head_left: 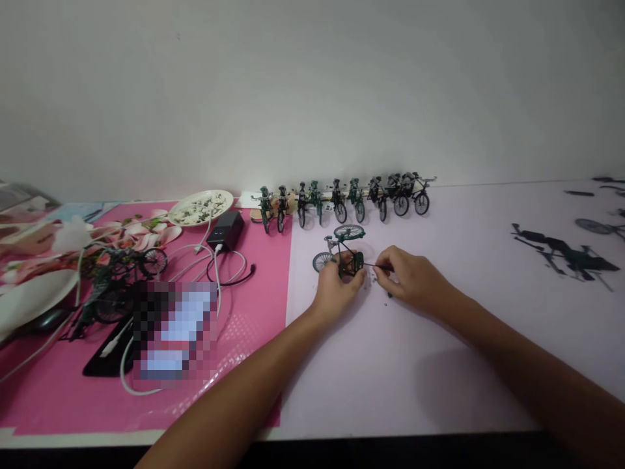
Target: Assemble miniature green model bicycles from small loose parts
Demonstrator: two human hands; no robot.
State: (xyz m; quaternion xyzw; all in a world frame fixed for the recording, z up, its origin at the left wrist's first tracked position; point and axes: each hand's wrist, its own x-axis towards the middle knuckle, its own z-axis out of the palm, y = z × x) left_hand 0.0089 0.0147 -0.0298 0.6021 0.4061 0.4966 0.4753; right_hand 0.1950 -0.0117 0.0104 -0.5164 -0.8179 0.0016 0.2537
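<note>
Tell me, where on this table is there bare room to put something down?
The white sheet lies bare between the two forearms and the near edge, and between the right hand and the dark loose parts. The pink mat is crowded with cables, and the row of model bicycles lines the wall.

We face a plain pale wall (312,85) at the far side. The desk (488,215) runs wide below it, white on the right, covered pink on the left, evenly lit.
</note>
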